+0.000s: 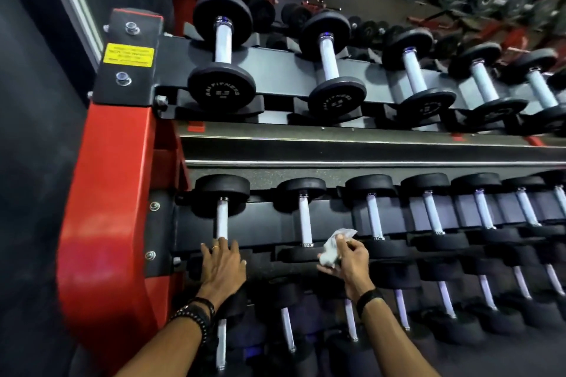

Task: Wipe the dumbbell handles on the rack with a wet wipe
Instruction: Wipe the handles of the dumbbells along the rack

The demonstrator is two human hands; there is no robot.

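Rack's red upright frame is glossy painted metal, the round black dumbbell heads look matt and rubbery, their pale handles shiny metal, and the crumpled white wet wipe soft cloth.

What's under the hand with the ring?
The left hand rests on the near end of the middle shelf's first dumbbell. Its handle shows above the fingers; the near weight is mostly covered.

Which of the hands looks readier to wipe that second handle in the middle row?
The right hand: it grips the wet wipe just beside the second handle. The left hand rests on the first dumbbell's near end, without a wipe.
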